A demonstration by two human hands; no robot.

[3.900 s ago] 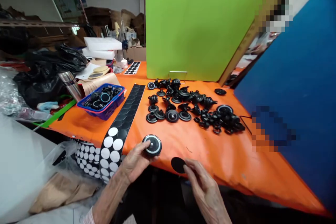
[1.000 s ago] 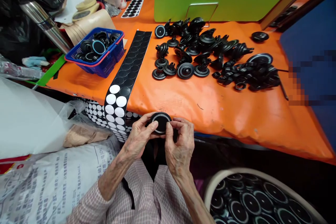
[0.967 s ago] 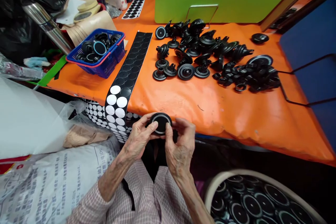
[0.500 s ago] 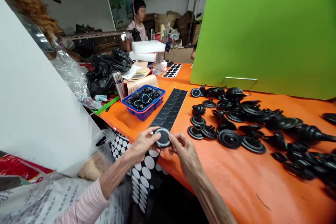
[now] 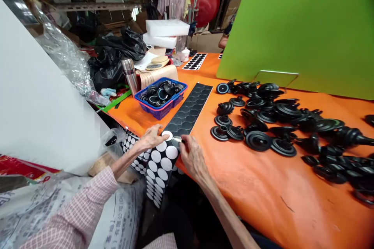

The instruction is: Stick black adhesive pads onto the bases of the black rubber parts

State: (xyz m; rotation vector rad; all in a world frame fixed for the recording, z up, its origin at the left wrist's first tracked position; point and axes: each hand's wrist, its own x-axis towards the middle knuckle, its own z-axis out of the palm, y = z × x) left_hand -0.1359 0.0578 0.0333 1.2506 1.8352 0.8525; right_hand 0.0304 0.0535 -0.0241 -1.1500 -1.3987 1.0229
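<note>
A long black sheet of round stickers [image 5: 189,111] lies along the orange table, its lower part hanging over the near edge with bare white circles [image 5: 166,164] showing. My left hand [image 5: 150,139] rests at the sheet's left side, fingers apart, thumb pressing beside a white circle at the table's edge. On the other side, my right hand [image 5: 193,157] pinches the edge of a round sticker [image 5: 176,141], which looks partly lifted and catches the light. Just behind my left hand stands a blue plastic basket [image 5: 160,113] holding several black round parts, one with a blue ring.
Many black suction-cup-like parts [image 5: 258,141] are spread over the orange table [image 5: 233,186] to the right. A green board [image 5: 304,27] stands behind them. A steel flask [image 5: 130,76] is left of the basket. Across the table stands a person [image 5: 173,0] beside white foam blocks [image 5: 167,28].
The black disc held between both hands is no longer in them. My hands have come down to the sticker sheet, the right one now at a sticker. The view has tilted down.
</note>
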